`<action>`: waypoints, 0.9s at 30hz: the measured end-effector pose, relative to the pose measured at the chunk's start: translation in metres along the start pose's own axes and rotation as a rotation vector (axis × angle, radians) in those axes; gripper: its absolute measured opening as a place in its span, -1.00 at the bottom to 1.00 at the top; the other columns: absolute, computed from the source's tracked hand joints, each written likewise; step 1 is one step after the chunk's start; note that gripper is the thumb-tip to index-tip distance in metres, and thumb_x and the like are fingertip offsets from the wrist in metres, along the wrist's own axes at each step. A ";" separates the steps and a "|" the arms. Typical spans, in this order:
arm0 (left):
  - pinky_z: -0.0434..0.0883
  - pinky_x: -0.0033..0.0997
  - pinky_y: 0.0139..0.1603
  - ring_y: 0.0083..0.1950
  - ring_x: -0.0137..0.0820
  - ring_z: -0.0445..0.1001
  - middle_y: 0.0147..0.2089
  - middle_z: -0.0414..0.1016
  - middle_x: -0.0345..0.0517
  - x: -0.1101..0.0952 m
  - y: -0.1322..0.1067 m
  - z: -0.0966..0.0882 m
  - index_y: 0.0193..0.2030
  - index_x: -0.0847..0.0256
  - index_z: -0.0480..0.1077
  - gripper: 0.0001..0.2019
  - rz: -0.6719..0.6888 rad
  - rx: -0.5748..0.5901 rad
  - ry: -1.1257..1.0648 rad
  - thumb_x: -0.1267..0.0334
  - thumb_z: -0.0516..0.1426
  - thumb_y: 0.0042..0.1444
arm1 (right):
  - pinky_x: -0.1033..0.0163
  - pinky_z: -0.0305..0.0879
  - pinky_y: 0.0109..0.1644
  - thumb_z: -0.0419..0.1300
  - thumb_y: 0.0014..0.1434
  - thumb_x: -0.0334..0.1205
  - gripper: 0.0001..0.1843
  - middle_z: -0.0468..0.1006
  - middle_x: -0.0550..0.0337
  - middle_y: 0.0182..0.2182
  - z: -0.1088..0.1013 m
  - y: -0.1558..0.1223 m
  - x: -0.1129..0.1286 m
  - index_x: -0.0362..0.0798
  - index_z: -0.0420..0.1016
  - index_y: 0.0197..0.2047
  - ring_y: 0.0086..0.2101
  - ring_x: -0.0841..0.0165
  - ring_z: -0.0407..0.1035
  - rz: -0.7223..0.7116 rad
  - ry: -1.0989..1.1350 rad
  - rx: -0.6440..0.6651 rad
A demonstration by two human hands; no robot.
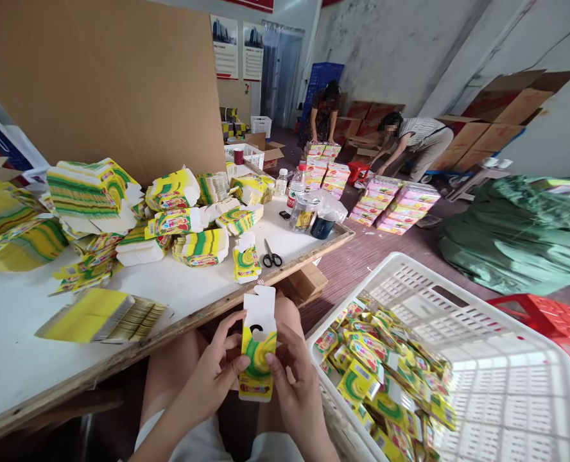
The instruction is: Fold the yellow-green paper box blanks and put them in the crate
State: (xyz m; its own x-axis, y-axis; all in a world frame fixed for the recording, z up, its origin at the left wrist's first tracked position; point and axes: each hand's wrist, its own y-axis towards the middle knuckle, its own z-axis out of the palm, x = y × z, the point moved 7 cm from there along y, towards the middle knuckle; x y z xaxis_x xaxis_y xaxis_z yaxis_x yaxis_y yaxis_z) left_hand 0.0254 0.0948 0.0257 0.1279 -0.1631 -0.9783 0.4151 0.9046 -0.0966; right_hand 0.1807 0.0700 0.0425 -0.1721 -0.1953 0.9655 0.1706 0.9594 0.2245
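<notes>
Between my two hands, above my lap, is a yellow and green printed carton (pixel 257 359) with its white top flaps standing up. My left hand (pixel 215 362) grips its left edge, thumb on the printed front. On the other edge, my right hand (pixel 289 372) pinches with the thumb on the front; some of its fingers are hidden behind. A similar flat carton (pixel 246 260) lies on the table just beyond, beside black-handled scissors (pixel 272 258). To my right, a white plastic basket (pixel 501 359) holds many yellow-green cartons (pixel 359 382).
Stacks of flat cartons (pixel 92 192) cover the white table (pixel 189 289), which has a wooden edge. Bottles and a jar (pixel 304 212) stand at its far end. Two people (pixel 413 138) bend over stacked pink boxes (pixel 407 205). A red stool (pixel 549 321) sits beyond the basket.
</notes>
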 end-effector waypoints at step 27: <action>0.43 -0.19 0.20 0.21 -0.15 0.47 0.29 0.43 0.01 0.008 -0.008 0.008 0.33 0.01 0.27 -0.51 -0.043 0.067 0.178 0.21 0.15 0.27 | 0.32 0.18 -0.51 0.24 0.15 -0.22 -0.62 0.38 0.36 -0.57 -0.006 0.007 -0.013 -0.03 0.52 0.06 -0.57 0.40 0.24 0.133 -0.159 0.194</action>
State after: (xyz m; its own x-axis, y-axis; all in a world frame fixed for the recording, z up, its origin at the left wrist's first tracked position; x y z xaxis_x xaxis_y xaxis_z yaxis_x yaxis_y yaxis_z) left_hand 0.0298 0.0830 0.0205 -0.0500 -0.1239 -0.9910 0.4768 0.8689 -0.1328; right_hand 0.1897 0.0781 0.0318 -0.3129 -0.0450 0.9487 0.0156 0.9985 0.0525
